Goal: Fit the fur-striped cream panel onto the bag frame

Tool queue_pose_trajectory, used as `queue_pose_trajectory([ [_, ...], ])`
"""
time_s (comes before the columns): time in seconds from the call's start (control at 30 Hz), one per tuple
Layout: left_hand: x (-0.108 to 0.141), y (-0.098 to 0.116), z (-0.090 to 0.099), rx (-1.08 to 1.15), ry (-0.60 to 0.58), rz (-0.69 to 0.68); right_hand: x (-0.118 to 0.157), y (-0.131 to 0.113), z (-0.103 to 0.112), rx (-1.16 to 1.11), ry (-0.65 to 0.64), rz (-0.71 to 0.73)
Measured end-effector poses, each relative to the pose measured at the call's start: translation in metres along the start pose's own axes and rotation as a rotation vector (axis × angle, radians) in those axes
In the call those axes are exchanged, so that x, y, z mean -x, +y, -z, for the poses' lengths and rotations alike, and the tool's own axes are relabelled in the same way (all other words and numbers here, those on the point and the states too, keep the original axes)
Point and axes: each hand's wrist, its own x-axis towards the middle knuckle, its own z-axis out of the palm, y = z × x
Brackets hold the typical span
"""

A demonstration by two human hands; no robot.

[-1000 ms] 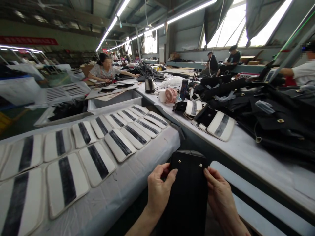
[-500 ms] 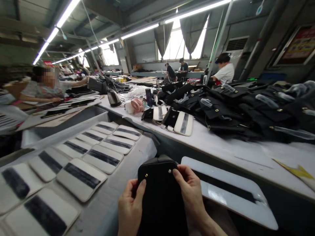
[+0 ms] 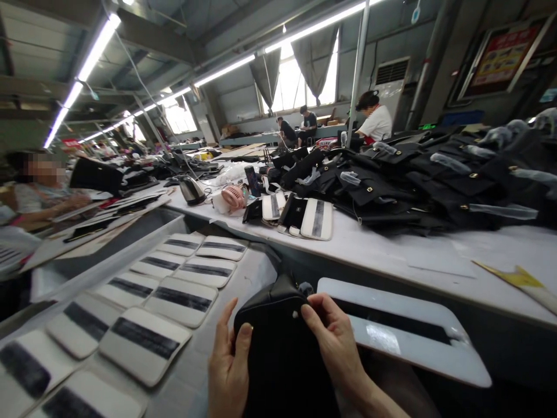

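A grey bin runs along the far edge of the covered table; what it holds cannot be made out. A steel kettle stands towards the left end of the long table, its inside out of sight, with a pink fan nearby.

The black piece is held up off the covered table's right-hand corner. The right hand pinches its upper right corner beside a small white bit; the left hand is half open, thumb against the left edge, forefinger raised — whether the fingers behind grip, I cannot tell.

Striped panels spread across the covered table; a slotted white board lies below the long table's near edge. Black bags heap along its far side. The wall poster's writing is too blurred to read.
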Motion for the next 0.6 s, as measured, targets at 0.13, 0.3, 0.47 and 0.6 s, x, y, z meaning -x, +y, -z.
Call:
queue_pose_trajectory([
  [0.13,-0.005,-0.008,0.003,-0.117,-0.05,-0.106,-0.004,0.0,0.009,-0.1,-0.059,-0.026],
  [0.3,-0.004,-0.008,0.002,-0.102,-0.073,-0.08,-0.017,-0.008,0.028,-0.035,-0.262,-0.019],
  [0.47,-0.003,-0.005,-0.003,-0.093,-0.083,-0.077,-0.024,-0.02,0.04,0.138,-0.425,0.038],
  [0.6,-0.003,-0.004,-0.007,-0.082,-0.093,-0.08,-0.023,-0.014,0.035,0.23,-0.358,0.099],
])
